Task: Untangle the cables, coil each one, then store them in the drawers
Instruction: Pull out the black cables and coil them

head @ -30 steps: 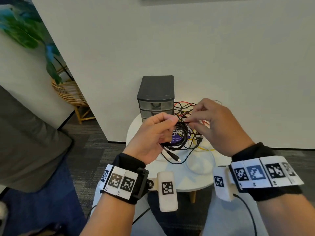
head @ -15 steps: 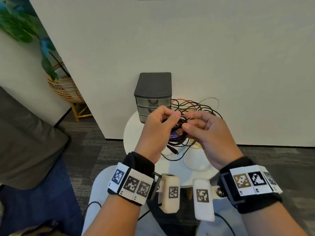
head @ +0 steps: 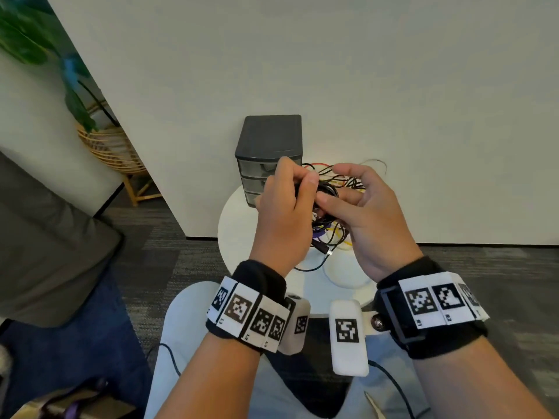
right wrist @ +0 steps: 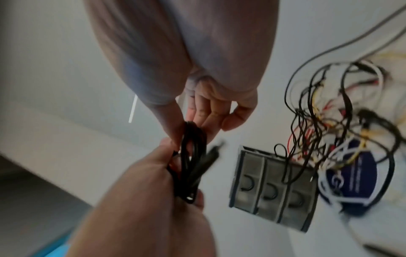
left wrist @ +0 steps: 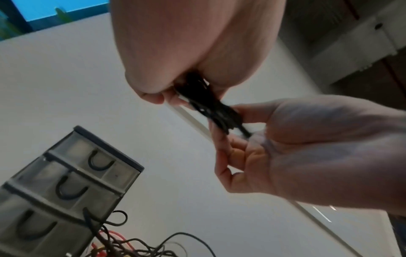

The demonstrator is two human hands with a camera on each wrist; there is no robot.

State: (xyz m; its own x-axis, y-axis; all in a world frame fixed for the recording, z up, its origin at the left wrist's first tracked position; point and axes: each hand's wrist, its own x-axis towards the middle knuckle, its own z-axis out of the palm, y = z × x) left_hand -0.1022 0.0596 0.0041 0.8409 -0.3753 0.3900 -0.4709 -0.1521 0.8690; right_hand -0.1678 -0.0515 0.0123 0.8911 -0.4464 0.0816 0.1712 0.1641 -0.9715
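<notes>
since a second ago both hands have come closer together and lifted a bit toward the drawer unit (head: pixel 269 158). left hand (head: pixel 282 216) has its fingers curled round the black cable coil (left wrist: pixel 211 104), bunched tight in its grip. right hand (head: pixel 367 219) pinches the other end of that coil between thumb and fingertips, rest of the fingers loosely bent. coil is held in the air above the round white table (head: pixel 239 225), in front of the three shut drawers. cable tangle (right wrist: pixel 336 121) of black, red, yellow and white wires lies on the table just beside the drawer unit.
</notes>
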